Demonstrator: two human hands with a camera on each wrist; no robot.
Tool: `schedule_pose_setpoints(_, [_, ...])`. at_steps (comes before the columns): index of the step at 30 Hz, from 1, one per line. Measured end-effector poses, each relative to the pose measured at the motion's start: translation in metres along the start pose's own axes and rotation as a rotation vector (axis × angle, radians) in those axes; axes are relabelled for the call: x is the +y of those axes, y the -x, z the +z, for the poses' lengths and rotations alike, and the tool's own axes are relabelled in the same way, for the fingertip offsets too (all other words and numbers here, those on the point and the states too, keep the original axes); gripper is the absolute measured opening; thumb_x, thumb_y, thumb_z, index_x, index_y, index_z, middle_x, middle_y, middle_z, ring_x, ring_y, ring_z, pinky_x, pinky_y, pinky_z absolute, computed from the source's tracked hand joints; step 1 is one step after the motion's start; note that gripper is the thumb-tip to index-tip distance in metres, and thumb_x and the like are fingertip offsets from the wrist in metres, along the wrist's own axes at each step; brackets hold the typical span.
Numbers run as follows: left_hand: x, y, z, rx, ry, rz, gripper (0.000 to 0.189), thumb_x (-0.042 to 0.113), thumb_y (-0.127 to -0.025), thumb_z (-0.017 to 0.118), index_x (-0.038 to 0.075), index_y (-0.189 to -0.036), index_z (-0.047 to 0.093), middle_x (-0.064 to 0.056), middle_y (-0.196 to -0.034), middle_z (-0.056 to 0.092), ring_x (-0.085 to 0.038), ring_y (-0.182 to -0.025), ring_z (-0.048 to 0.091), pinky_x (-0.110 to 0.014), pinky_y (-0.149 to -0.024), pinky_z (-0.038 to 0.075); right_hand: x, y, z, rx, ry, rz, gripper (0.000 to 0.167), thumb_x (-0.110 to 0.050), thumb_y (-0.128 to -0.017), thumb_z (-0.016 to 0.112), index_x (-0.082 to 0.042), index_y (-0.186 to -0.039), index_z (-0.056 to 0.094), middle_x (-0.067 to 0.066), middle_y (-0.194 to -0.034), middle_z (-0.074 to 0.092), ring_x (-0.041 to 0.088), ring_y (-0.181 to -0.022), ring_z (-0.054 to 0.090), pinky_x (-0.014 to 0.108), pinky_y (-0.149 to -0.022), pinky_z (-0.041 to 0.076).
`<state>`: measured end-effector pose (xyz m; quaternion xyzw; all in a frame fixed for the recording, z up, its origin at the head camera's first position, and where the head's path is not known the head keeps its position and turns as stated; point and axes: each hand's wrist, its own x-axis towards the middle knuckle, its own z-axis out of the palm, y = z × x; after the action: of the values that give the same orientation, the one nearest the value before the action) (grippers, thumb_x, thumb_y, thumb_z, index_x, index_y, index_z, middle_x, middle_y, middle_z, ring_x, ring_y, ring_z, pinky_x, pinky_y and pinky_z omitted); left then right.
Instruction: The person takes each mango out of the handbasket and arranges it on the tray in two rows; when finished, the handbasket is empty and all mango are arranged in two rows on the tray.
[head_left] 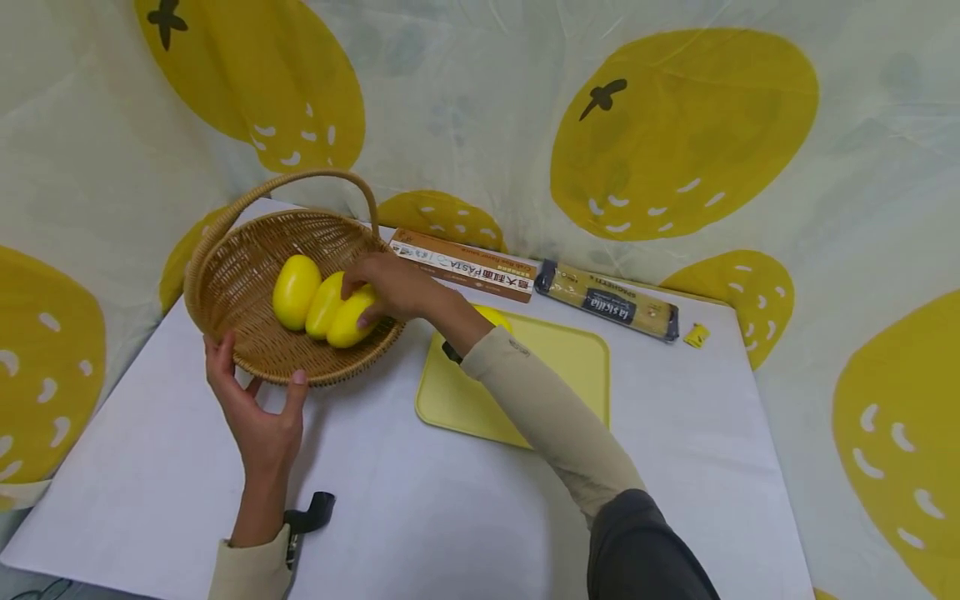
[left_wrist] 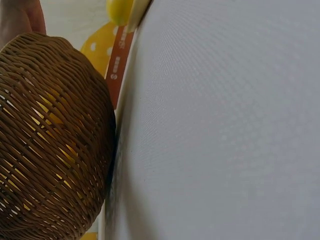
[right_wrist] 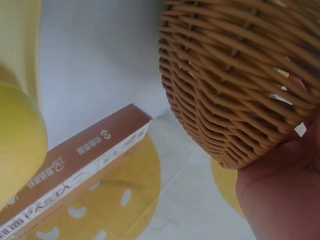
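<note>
A wicker basket (head_left: 240,292) with a tall handle is tilted toward me at the left of the table. My left hand (head_left: 262,425) holds its near rim, thumb on the edge. Three smooth yellow oval fruits lie inside: a left one (head_left: 296,292), a middle one (head_left: 322,307) and a right one (head_left: 351,323). Reaching over the basket's right side, my right hand (head_left: 397,287) grips the right fruit, its fingers also close to the middle one. The right wrist view shows the basket wall (right_wrist: 235,75) hiding the grip. Another yellow fruit (head_left: 491,317) shows partly behind my right wrist.
Under my right forearm is a pale yellow tray (head_left: 450,408). Along the back edge lie a brown and white pasta box (head_left: 465,265) and a spaghetti pack (head_left: 607,302). A small yellow packet (head_left: 697,335) sits to their right. A lemon-print curtain (head_left: 465,100) hangs behind.
</note>
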<state>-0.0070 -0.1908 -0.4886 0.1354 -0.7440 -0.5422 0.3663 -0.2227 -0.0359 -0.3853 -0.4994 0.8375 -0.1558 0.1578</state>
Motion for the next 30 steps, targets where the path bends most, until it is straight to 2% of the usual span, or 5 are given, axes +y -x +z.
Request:
schedule_pose_setpoints(9, [0.003,-0.002,0.002,0.019,0.000,-0.011,0.091,0.020,-0.085,0.076,0.019,-0.164,0.032,0.005,-0.178,0.013,-0.022,-0.161,0.026,-0.032,-0.110,0.039,-0.001,0.011,-0.002,0.107,-0.156,-0.038,0.048,-0.038,-0.086,0.087,-0.016,-0.127,0.075,-0.002,-0.134,0.072,0.014,-0.124,0.061,0.026,-0.110,0.042])
schedule_pose_setpoints(15, [0.033,-0.001,0.006,0.031,0.018,-0.015,0.087,0.016,-0.085,0.072,0.010,-0.163,0.033,-0.009,-0.179,0.014,-0.026,-0.160,0.028,-0.033,-0.110,0.039,0.000,0.019,-0.002,0.184,-0.258,-0.004,0.046,-0.035,-0.086,0.088,-0.018,-0.127,0.075,-0.003,-0.136,0.071,0.012,-0.127,0.060,0.021,-0.109,0.042])
schedule_pose_setpoints(19, [0.047,0.000,0.007,0.031,0.019,-0.020,0.085,0.015,-0.086,0.071,0.009,-0.162,0.034,-0.013,-0.178,0.015,-0.028,-0.159,0.029,-0.032,-0.110,0.040,-0.001,0.026,-0.003,0.239,-0.346,0.047,0.046,-0.036,-0.086,0.088,-0.021,-0.128,0.075,-0.008,-0.133,0.072,0.007,-0.121,0.061,0.019,-0.103,0.043])
schedule_pose_setpoints(25, [0.047,0.000,0.006,0.027,0.004,-0.021,0.086,0.016,-0.086,0.071,0.013,-0.163,0.033,-0.007,-0.178,0.014,-0.026,-0.160,0.028,-0.031,-0.110,0.039,-0.007,0.039,-0.009,0.343,-0.503,0.066,0.045,-0.032,-0.084,0.089,-0.021,-0.125,0.076,-0.010,-0.124,0.075,0.006,-0.112,0.063,0.020,-0.099,0.047])
schedule_pose_setpoints(30, [0.047,0.000,0.007,0.028,0.003,-0.019,0.086,0.016,-0.086,0.071,0.014,-0.163,0.033,-0.006,-0.178,0.014,-0.026,-0.160,0.028,-0.030,-0.111,0.039,-0.010,0.050,-0.012,0.407,-0.569,0.082,0.041,-0.031,-0.084,0.090,-0.025,-0.122,0.077,-0.013,-0.119,0.074,0.005,-0.110,0.061,0.024,-0.099,0.050])
